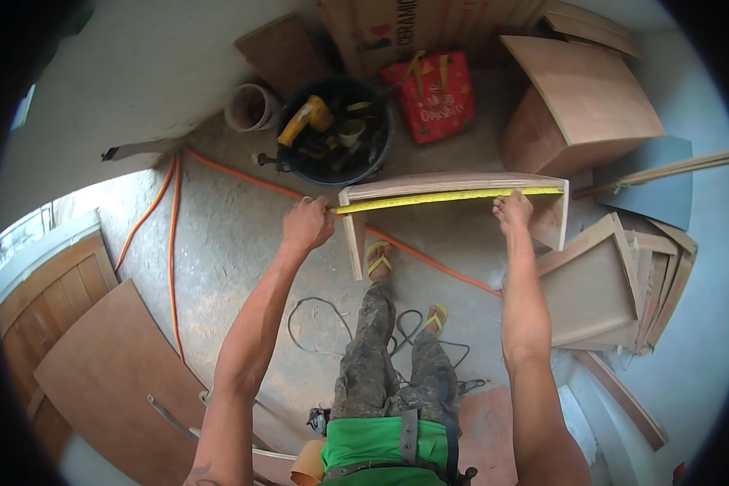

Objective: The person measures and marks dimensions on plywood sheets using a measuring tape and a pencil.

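A yellow tape measure [429, 198] is stretched along the top edge of a three-sided plywood frame [454, 183]. At the frame's left corner my left hand [309, 223] is closed around the tape's end; whether its case is inside the fist cannot be made out. My right hand [513, 212] pinches the tape near the right corner, and a short length of blade runs on past it to the frame's right side panel [552, 223]. The left side panel [354, 247] points down toward my feet.
Behind the frame stand a black tub of tools [336, 134], a white bucket [251, 108] and a red bag [429, 97]. A plywood box [575, 105] and stacked wooden frames [599, 283] are at right. Orange hose [174, 259] and dark cable [320, 301] cross the floor.
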The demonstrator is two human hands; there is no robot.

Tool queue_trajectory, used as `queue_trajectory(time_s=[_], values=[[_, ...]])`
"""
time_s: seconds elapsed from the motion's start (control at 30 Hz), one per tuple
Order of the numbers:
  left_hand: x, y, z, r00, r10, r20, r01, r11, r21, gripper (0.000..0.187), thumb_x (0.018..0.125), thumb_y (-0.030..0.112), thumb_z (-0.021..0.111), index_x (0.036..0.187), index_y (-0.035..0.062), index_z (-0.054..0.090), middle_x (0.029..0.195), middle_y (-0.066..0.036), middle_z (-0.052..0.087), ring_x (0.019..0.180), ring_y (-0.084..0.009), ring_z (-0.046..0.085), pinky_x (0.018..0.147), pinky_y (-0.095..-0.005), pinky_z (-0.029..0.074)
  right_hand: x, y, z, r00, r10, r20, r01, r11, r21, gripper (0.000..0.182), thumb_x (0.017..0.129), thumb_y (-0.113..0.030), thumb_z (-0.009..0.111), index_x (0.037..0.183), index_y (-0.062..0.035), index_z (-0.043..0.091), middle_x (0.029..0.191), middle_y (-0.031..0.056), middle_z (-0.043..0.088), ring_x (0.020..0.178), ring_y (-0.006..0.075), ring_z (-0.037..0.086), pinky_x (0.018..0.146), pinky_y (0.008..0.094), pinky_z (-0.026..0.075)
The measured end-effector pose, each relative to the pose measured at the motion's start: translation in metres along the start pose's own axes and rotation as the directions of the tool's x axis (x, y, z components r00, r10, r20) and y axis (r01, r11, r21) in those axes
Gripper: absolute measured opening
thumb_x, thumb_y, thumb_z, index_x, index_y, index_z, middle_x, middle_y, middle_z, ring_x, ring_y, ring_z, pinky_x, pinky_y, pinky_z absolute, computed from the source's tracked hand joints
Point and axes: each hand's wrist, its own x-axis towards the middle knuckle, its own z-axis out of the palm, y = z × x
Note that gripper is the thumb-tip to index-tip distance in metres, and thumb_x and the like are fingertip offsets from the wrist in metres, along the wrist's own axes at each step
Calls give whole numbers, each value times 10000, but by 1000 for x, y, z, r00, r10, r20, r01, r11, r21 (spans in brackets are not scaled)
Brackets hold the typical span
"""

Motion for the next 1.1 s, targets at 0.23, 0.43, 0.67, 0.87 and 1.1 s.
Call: queue_trajectory(time_s=[0.23,0.43,0.67,0.87,1.1], values=[[12,-7,8,997,51,-49,-49,998,29,234,862,269,521,944,98,658,908,-183,648,871,-365,624,764,-483,500,2,-3,0,1000,4,2,-4,999,-53,343,1006,-288,401,916,21,519,713,103,579,565,156,568,475,273,481],[13,1,16,997,52,-63,-50,998,30,231,862,268,506,933,112,660,873,-195,650,865,-373,625,745,-504,502,4,-6,-1,1000,1,1,-1,995,-96,323,996,-268,426,913,29,523,736,101,581,589,156,576,488,276,483],[18,3,20,996,58,-61,-57,998,15,252,833,246,495,954,120,676,860,-206,656,866,-380,628,759,-500,506,5,-7,-4,1000,2,26,0,996,-92,322,998,-272,421,950,34,508,765,107,579,613,164,576,511,284,491],[26,4,9,1000,19,14,-18,1000,-9,258,827,278,515,902,118,703,878,-205,663,869,-374,634,781,-474,508,2,-7,-3,999,0,33,3,997,-83,327,999,-274,416,954,36,511,767,109,586,613,158,577,502,274,487],[28,2,7,999,24,45,-22,998,-54,254,837,290,546,924,116,709,883,-184,671,878,-369,635,777,-467,507,3,-7,-4,1000,1,23,1,995,-95,323,997,-269,421,960,39,513,770,108,590,610,160,582,504,276,492]])
